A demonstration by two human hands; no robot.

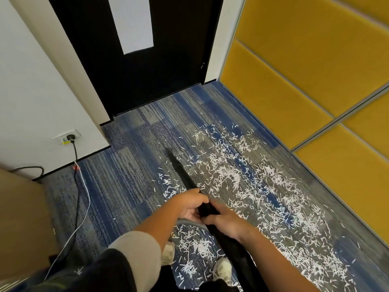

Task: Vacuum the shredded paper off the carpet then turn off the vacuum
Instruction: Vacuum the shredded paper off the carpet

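Two grips, left hand (189, 205) and right hand (228, 224), clasp the wand (183, 171), shredded paper (229, 175) strewn beneath and rightward.

blue and grey striped carpet (126, 175) is carrying a big mess of white shredded paper (229, 175), mostly spreading over the right half and near side. a black cable (78, 192) and white cable (89, 199) are trailing down the left.
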